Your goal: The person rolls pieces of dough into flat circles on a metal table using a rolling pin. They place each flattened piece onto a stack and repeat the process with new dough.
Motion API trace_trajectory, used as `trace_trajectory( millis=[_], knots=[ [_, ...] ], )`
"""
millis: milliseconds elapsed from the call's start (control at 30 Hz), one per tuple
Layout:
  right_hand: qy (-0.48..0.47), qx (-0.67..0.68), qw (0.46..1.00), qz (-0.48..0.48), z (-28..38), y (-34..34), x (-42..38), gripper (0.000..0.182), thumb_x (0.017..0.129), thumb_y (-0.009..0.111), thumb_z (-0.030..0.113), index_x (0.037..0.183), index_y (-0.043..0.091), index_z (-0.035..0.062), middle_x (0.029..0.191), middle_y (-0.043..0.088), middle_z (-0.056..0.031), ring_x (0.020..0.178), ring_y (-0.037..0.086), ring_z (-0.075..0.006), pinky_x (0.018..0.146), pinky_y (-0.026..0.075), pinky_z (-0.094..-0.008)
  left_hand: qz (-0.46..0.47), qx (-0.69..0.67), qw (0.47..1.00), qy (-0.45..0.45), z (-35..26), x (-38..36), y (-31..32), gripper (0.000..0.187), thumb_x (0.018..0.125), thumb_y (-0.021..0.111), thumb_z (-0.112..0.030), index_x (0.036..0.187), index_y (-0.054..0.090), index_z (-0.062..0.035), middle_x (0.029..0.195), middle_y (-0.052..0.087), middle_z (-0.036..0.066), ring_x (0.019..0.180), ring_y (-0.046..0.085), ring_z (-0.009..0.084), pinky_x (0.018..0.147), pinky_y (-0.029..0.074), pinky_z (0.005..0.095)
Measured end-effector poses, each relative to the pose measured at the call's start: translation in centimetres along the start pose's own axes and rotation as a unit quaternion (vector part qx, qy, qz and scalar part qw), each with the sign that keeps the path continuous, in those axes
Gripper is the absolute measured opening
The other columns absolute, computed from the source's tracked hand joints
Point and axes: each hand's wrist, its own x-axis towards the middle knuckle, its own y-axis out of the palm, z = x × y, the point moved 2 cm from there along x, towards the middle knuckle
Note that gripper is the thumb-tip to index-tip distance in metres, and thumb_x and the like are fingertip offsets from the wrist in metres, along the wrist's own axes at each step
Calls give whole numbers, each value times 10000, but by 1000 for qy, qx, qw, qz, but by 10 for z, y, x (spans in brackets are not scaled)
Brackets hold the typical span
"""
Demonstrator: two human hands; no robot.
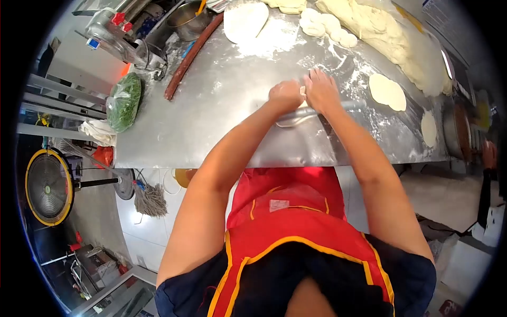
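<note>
Both hands are close together over the middle of the metal table [222,121]. My left hand [286,96] is curled closed on a small piece of pale dough [303,92], which shows between the hands. Beside it, my right hand [321,91] lies palm down with its fingers stretched forward, touching the same spot. Under and just in front of my wrists is a flat strip of dough [291,121]. A blurred greyish bar [351,105] stretches out to the right of my right wrist; what it is cannot be made out.
A large dough mass [377,31], dough balls [322,24] and flat dough pieces [388,92] lie at the back and right. A long reddish-brown stick [193,58], a metal bowl [187,26] and a bag of greens [124,103] are on the left.
</note>
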Motion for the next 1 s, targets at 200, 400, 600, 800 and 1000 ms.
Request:
trace_trajectory(
  millis=[200,400,600,800,1000],
  knots=[
    [-60,50,996,-46,12,-22,-102,537,976,490,377,1320,508,-36,1381,502,-250,1295,460,-382,1077,348,-504,-274,42,939,202,76,7,24,355,848,636,-294,1068,671,-17,1110,679,160,1009,659,351,900,524,417],
    [-42,71,994,-70,16,-37,-83,495,967,513,344,1270,533,-47,1320,550,-230,1269,483,-359,1052,367,-463,-45,108,984,134,75,14,28,348,863,613,-333,1031,672,-34,1029,704,181,959,678,358,830,537,442],
    [-22,74,993,-90,20,-12,-30,487,960,528,307,1328,504,-11,1351,527,-218,1284,473,-340,1077,353,-436,12,159,986,46,14,-1,-6,336,814,708,-353,987,732,-66,907,706,207,863,686,368,803,537,436],
    [-76,96,992,-11,23,-57,-167,696,849,656,408,1395,463,22,1433,456,-173,1343,402,-320,1112,298,-476,157,123,921,335,-26,58,18,378,825,721,-310,1055,682,-12,1072,666,226,1012,639,343,873,493,415],
    [-69,58,996,-29,20,-41,-189,642,867,633,451,1369,501,73,1423,467,-121,1333,415,-281,1104,306,-504,-128,-108,945,282,-134,176,59,431,838,724,-235,1166,601,15,1162,623,217,1118,564,378,975,444,441]
  ],
)
